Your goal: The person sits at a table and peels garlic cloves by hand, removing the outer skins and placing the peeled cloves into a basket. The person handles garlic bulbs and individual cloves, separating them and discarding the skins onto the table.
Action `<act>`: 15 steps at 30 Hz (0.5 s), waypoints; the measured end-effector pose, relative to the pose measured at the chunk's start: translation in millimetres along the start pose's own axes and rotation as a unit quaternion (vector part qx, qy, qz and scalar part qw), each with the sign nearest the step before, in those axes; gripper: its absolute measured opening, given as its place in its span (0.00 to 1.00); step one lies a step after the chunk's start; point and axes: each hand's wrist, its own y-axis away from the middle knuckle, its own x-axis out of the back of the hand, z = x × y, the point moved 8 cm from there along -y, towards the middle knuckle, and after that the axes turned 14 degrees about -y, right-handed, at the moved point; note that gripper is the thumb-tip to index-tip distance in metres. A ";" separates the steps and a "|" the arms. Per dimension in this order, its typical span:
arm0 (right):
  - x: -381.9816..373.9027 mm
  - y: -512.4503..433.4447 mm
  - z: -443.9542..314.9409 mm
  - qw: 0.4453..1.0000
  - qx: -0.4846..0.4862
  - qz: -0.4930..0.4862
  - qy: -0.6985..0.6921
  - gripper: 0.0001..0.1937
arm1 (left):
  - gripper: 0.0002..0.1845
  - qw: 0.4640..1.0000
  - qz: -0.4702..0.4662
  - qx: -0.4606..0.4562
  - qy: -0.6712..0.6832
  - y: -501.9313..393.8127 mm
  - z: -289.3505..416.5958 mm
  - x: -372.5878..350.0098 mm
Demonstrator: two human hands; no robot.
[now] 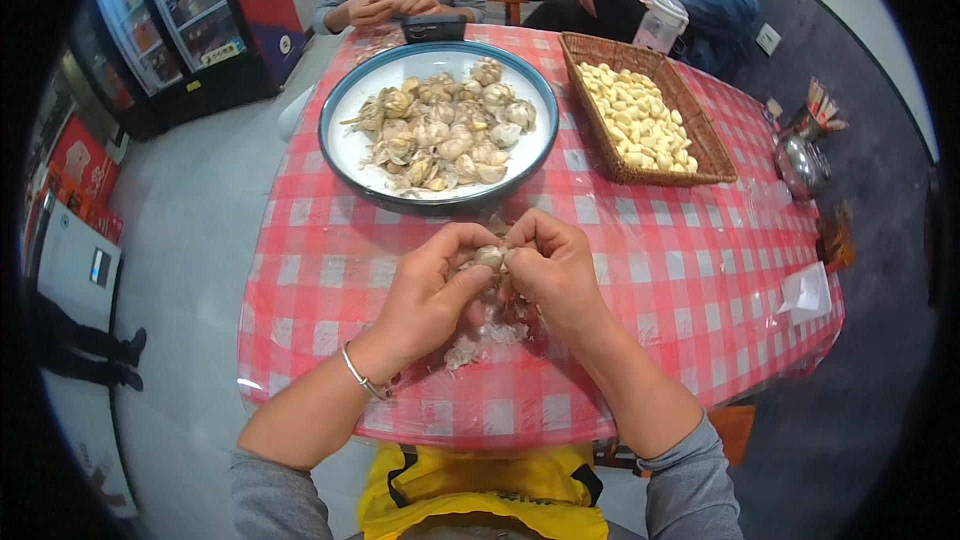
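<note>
Between thumb and fingers, my left hand (435,285) grips a small garlic bulb (489,257) with papery skin. My right hand (551,262) pinches the bulb's right side with thumb and forefinger. Loose garlic skins (495,326) lie on the table under and in front of my hands. Just beyond stands a wide white basin (352,157) with a blue rim, heaped with unpeeled garlic bulbs (442,127). Further right, a brown wicker basket (709,146) holds many peeled garlic cloves (637,116).
A red-and-white checked cloth (315,300) covers the table. Behind the basin sit a black device (433,28) and a person's hands (394,6). A lidded plastic jug (661,22) stands behind the basket. Along the right wall are a metal pot (802,165) and white paper (807,292).
</note>
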 end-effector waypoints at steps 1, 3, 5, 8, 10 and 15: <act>0.8 -0.1 -0.1 1.000 0.004 -0.002 -0.004 0.03 | 0.12 1.000 -0.006 0.004 0.030 -0.7 -0.5 -1.5; 0.8 -0.6 -0.8 1.000 0.013 -0.009 -0.016 0.03 | 0.13 0.999 -0.013 0.006 0.044 -0.7 2.0 -2.4; 4.3 -0.9 -5.4 0.998 0.026 0.013 -0.049 0.03 | 0.13 0.997 0.008 -0.004 0.078 2.0 5.2 -1.3; 13.3 -4.0 -8.9 0.998 0.038 0.018 -0.057 0.04 | 0.11 0.998 0.015 0.007 0.060 1.0 7.9 2.9; 10.4 -2.8 -14.3 0.998 0.050 0.018 -0.015 0.03 | 0.11 0.999 0.015 0.007 0.050 1.0 8.8 5.0; 18.4 -3.3 -16.2 0.996 0.061 0.060 -0.033 0.04 | 0.12 0.994 0.049 -0.020 0.094 4.1 15.6 6.4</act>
